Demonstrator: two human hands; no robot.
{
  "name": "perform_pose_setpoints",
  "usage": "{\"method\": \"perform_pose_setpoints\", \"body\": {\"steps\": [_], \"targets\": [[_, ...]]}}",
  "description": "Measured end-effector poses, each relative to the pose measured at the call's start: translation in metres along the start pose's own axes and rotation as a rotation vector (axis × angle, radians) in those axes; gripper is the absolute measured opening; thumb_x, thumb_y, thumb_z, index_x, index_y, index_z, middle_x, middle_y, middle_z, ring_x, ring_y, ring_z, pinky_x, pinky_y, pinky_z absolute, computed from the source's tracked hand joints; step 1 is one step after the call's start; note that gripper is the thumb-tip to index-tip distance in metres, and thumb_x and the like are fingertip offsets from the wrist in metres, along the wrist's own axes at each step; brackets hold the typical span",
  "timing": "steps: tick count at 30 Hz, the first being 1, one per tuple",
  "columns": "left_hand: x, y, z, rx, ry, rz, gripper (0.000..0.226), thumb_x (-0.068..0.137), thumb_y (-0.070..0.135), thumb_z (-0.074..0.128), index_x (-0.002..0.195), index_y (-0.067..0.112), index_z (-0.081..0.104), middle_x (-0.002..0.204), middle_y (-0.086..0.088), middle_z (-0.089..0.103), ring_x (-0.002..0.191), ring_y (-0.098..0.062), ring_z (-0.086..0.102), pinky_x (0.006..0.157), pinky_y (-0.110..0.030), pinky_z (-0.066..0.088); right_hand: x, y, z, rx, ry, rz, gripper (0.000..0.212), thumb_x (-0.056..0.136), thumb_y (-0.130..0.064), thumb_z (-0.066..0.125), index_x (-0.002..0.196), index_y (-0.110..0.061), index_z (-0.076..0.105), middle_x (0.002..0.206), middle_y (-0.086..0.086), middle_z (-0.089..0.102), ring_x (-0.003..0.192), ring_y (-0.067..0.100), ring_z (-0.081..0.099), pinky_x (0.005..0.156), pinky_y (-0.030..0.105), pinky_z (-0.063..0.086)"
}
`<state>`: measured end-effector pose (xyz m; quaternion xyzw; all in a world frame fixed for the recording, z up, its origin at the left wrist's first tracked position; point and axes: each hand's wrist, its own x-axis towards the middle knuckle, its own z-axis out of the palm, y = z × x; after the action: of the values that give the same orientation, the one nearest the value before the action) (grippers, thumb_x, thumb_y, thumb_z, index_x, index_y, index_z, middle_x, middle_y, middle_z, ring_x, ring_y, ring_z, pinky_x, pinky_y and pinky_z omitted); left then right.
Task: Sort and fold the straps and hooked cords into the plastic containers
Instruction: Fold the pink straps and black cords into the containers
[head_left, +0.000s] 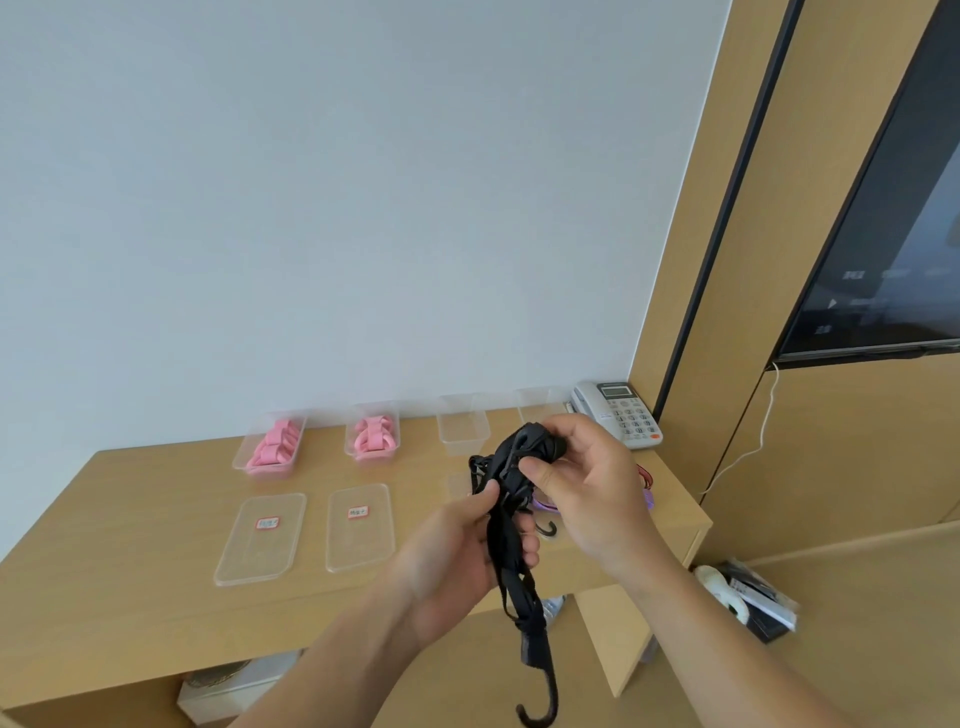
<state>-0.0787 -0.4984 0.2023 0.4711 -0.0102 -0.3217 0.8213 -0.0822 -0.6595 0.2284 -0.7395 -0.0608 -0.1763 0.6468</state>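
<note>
A black hooked cord (511, 551) hangs bunched between both hands above the right part of the wooden desk (130, 545). My left hand (457, 561) grips its middle, and my right hand (582, 483) pinches the folded upper bundle. One black hook (540, 701) dangles below the desk edge; another hook (548, 529) shows between the hands. Two clear containers (270, 447) (373, 434) at the back hold folded pink straps. Two more clear containers (462, 426) (535, 405) stand beside them with nothing visible inside. A purple cord (545, 503) lies partly hidden behind my right hand.
Two clear lids with red-bordered labels (262, 538) (359, 526) lie flat in front of the pink containers. A grey desk telephone (618, 413) sits at the back right corner. A dark screen (883, 234) hangs on the wooden wall panel. Bags (748, 597) lie on the floor at right.
</note>
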Motion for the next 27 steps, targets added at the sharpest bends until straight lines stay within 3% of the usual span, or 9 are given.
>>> {"method": "perform_pose_setpoints", "body": {"steps": [3, 7, 10, 13, 18, 20, 22, 25, 27], "targets": [[0.001, 0.004, 0.002, -0.173, -0.003, -0.014, 0.047, 0.103, 0.033, 0.053, 0.127, -0.005, 0.065, 0.100, -0.020, 0.065, 0.083, -0.033, 0.066, 0.082, -0.044, 0.057, -0.009, 0.006, 0.005, 0.018, -0.019, -0.029, 0.029, 0.083, 0.003, 0.074, 0.094, -0.022, 0.066, 0.088, 0.003, 0.073, 0.067, 0.026, 0.070, 0.060, 0.046, 0.058], [0.001, 0.008, 0.002, -0.218, -0.023, -0.026, 0.045, 0.102, 0.041, 0.056, 0.127, 0.005, 0.067, 0.123, -0.019, 0.069, 0.108, -0.040, 0.068, 0.092, -0.058, 0.056, -0.019, 0.016, 0.011, -0.138, -0.048, -0.200, 0.033, 0.073, 0.007, 0.077, 0.092, -0.019, 0.069, 0.102, -0.011, 0.075, 0.101, 0.015, 0.071, 0.086, 0.033, 0.058], [0.002, 0.011, -0.002, -0.200, -0.007, -0.030, 0.055, 0.098, 0.046, 0.061, 0.132, 0.002, 0.063, 0.123, -0.023, 0.065, 0.110, -0.043, 0.064, 0.093, -0.063, 0.054, -0.023, 0.023, 0.009, -0.266, -0.046, -0.317, 0.027, 0.069, 0.006, 0.080, 0.087, -0.013, 0.072, 0.105, -0.015, 0.075, 0.105, 0.007, 0.070, 0.088, 0.030, 0.057], [0.003, 0.013, -0.004, -0.156, -0.014, -0.013, 0.053, 0.098, 0.032, 0.063, 0.135, -0.005, 0.059, 0.123, -0.025, 0.064, 0.106, -0.042, 0.067, 0.093, -0.060, 0.054, -0.023, 0.027, 0.003, -0.330, -0.073, -0.387, 0.027, 0.068, 0.005, 0.082, 0.086, -0.013, 0.072, 0.108, -0.014, 0.074, 0.109, 0.005, 0.069, 0.091, 0.027, 0.055], [0.003, 0.018, -0.007, -0.111, -0.057, 0.035, 0.041, 0.102, 0.014, 0.054, 0.135, -0.011, 0.055, 0.128, -0.026, 0.065, 0.109, -0.045, 0.066, 0.093, -0.056, 0.053, -0.023, 0.015, -0.009, -0.240, -0.242, -0.146, 0.019, 0.077, -0.011, 0.081, 0.094, -0.018, 0.080, 0.110, -0.015, 0.076, 0.114, 0.002, 0.065, 0.097, 0.018, 0.048], [0.001, 0.020, -0.003, -0.020, -0.058, 0.047, 0.040, 0.101, 0.009, 0.051, 0.135, -0.013, 0.054, 0.116, -0.025, 0.068, 0.099, -0.044, 0.067, 0.088, -0.053, 0.056, -0.019, 0.011, -0.011, -0.085, -0.156, -0.004, 0.016, 0.085, -0.007, 0.077, 0.096, -0.018, 0.081, 0.101, -0.008, 0.078, 0.101, 0.008, 0.072, 0.091, 0.027, 0.055], [-0.002, 0.020, 0.001, 0.058, -0.079, 0.044, 0.037, 0.100, 0.005, 0.049, 0.132, -0.011, 0.058, 0.100, -0.023, 0.068, 0.086, -0.036, 0.067, 0.083, -0.051, 0.056, -0.013, 0.012, -0.013, -0.111, -0.070, 0.065, 0.019, 0.086, -0.013, 0.079, 0.100, -0.024, 0.079, 0.099, -0.007, 0.077, 0.096, 0.010, 0.072, 0.089, 0.037, 0.058], [-0.006, 0.023, 0.003, 0.087, -0.137, 0.034, 0.035, 0.100, 0.003, 0.049, 0.132, -0.007, 0.059, 0.101, -0.021, 0.066, 0.089, -0.034, 0.069, 0.084, -0.053, 0.055, -0.007, 0.013, -0.013, -0.077, -0.227, 0.218, 0.025, 0.090, -0.021, 0.075, 0.116, -0.025, 0.074, 0.104, -0.007, 0.076, 0.100, 0.013, 0.070, 0.086, 0.032, 0.055], [-0.007, 0.025, 0.002, 0.115, -0.158, 0.033, 0.035, 0.099, 0.002, 0.050, 0.132, -0.006, 0.058, 0.101, -0.020, 0.066, 0.090, -0.033, 0.070, 0.083, -0.054, 0.055, -0.007, 0.013, -0.015, 0.026, -0.336, 0.311, 0.028, 0.093, -0.023, 0.072, 0.121, -0.019, 0.071, 0.109, 0.003, 0.076, 0.102, 0.026, 0.069, 0.086, 0.036, 0.058]]}}
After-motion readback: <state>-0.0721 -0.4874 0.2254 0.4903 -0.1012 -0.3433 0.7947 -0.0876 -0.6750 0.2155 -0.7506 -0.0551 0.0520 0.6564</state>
